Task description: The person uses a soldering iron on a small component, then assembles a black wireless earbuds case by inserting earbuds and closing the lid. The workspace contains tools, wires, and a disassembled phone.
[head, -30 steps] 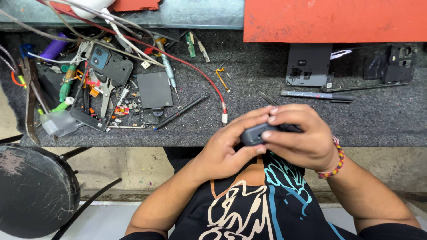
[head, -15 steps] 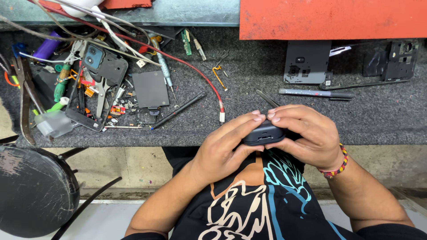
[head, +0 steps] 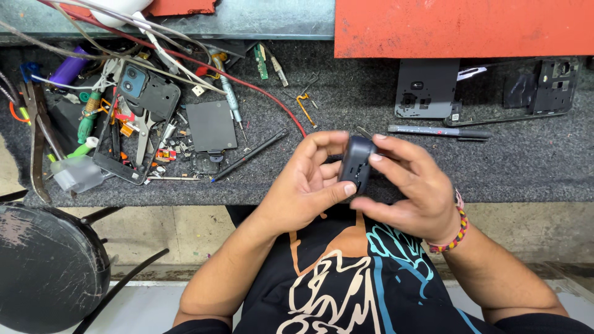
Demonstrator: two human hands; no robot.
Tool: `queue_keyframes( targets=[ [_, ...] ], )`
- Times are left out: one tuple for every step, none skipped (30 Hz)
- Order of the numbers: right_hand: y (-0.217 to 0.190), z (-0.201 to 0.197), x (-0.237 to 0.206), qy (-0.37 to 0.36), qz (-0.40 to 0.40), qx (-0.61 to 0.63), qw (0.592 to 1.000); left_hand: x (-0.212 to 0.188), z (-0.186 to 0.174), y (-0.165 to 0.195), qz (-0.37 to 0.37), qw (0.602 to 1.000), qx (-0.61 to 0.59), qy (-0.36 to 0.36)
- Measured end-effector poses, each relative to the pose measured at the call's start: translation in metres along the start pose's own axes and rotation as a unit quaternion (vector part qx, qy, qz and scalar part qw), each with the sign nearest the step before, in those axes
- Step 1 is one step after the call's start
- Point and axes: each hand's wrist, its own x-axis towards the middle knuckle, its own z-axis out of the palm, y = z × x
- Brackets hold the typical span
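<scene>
— Holding anything?
— Both: left hand (head: 303, 185) and right hand (head: 408, 188) grip one dark blue phone (head: 357, 162) edge-on, above the grey surface (head: 526, 161) edge.
— Other things?
— One black pen (head: 439, 132), two phone frames, one black stool (head: 43, 266).

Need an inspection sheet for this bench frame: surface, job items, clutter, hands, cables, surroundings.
Surface: dark grey felt mat over the bench.
Job's things: small dark blue case, held on edge above the bench's front edge.
Clutter: phone frame, dark square plate, black pen, opened phone parts.
Grippers: left hand and right hand both grip the case.
Cables: red wire, white leads.
Surroundings: black stool, red panel.
</scene>
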Motion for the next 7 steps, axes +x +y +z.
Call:
queue_keyframes(
  targets=[
    [0.0,0.0,0.001,-0.002,-0.002,-0.013,1.0,0.0,0.001,0.002,-0.005,1.0,0.003,-0.001],
    [0.001,0.001,0.003,-0.004,-0.004,-0.026,1.0,0.001,0.002,0.003,-0.01,1.0,0.005,-0.001],
    [0.002,0.003,0.004,-0.007,-0.006,-0.038,0.999,0.001,0.003,0.005,-0.015,1.0,0.005,-0.006],
    [0.003,0.003,0.005,-0.007,-0.011,-0.031,0.999,0.001,0.005,0.007,-0.021,1.0,0.005,-0.01],
    [0.004,0.003,0.005,-0.007,-0.015,-0.025,1.0,0.001,0.006,0.01,-0.026,1.0,0.005,-0.015],
    [0.005,0.003,0.005,-0.006,-0.02,-0.02,1.0,0.001,0.008,0.012,-0.031,0.999,0.009,-0.019],
    [0.005,0.002,0.004,-0.009,-0.012,-0.012,1.0,0.001,0.01,0.014,-0.037,0.999,0.013,-0.024]
  ],
)
